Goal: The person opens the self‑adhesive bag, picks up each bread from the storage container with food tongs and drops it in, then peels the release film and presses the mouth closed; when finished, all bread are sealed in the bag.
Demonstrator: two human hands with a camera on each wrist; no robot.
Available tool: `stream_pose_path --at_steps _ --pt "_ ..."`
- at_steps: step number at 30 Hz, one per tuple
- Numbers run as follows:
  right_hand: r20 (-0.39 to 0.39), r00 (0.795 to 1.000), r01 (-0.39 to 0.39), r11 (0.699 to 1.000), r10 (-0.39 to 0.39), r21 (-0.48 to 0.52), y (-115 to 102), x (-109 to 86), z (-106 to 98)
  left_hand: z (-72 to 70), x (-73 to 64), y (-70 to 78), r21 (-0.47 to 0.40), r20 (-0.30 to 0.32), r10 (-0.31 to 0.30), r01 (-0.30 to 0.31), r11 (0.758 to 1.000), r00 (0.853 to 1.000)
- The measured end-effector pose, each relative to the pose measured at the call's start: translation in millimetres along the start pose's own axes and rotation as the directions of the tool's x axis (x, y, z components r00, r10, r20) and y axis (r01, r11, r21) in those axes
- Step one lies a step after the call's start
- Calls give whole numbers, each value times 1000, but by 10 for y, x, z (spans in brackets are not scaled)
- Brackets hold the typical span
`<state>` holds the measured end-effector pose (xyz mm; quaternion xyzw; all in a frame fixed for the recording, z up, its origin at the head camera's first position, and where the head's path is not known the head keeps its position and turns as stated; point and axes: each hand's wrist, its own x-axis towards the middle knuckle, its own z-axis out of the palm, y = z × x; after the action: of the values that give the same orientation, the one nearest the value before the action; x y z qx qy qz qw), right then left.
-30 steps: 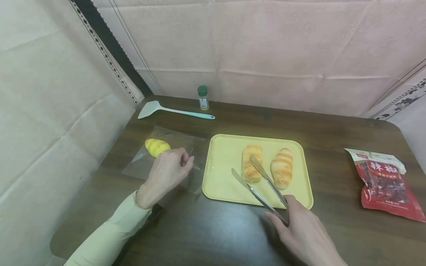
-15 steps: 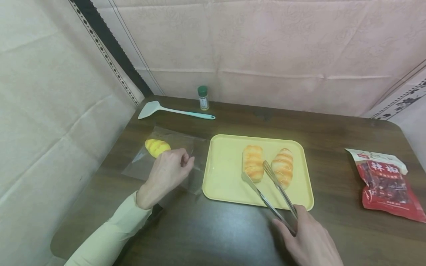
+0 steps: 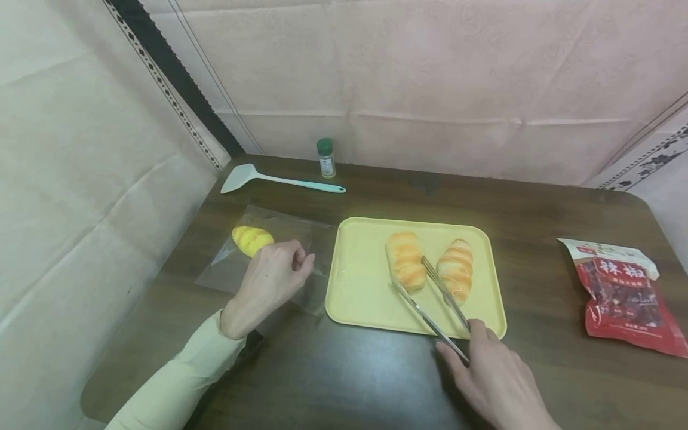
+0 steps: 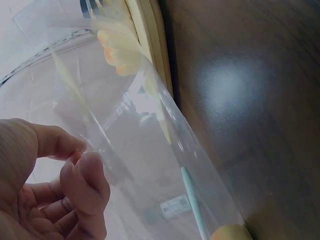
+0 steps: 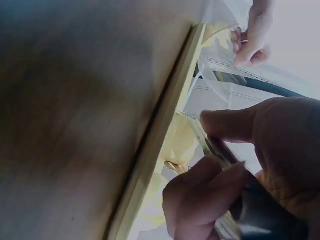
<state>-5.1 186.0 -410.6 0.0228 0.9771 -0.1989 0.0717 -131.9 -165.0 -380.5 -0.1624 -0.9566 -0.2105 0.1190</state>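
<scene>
In the head view my right hand (image 3: 500, 376) holds metal tongs (image 3: 448, 296), their tips on either side of the near end of a ridged, golden oblong bread (image 3: 405, 257). That bread lies slightly turned on a yellow tray (image 3: 355, 292), left of a second, drizzled bread roll (image 3: 455, 272). My left hand (image 3: 271, 278) pinches a clear plastic bag (image 4: 145, 165) between thumb and forefinger, lifting its mouth, as the left wrist view shows. A yellow bread roll (image 3: 251, 240) is inside the bag, partly behind that hand.
At the back left lie a pale blue spatula (image 3: 285, 178) and a small green-capped jar (image 3: 326, 158). A red food packet (image 3: 623, 295) lies on the dark wooden table (image 3: 344, 382), right of the tray. Light cloth hangs behind and at the sides.
The tongs have moved right from across the oblong bread to straddle its near end. The bread has shifted slightly left and turned. My left hand has stayed in place.
</scene>
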Motion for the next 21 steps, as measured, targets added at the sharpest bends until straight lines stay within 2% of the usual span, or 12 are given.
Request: stream_pose_path --at_steps 8,16,21 --pt "-38 998 45 998 -46 -34 7 87 -14 8 4 1 -3 12 -14 14 1000 1000" --pt "-21 997 72 996 -73 -51 53 165 -42 12 3 7 3 17 -8 8 1000 1000" --pt "-47 994 96 995 -98 -41 92 174 -35 17 6 6 1 17 1 -1 1000 1000"
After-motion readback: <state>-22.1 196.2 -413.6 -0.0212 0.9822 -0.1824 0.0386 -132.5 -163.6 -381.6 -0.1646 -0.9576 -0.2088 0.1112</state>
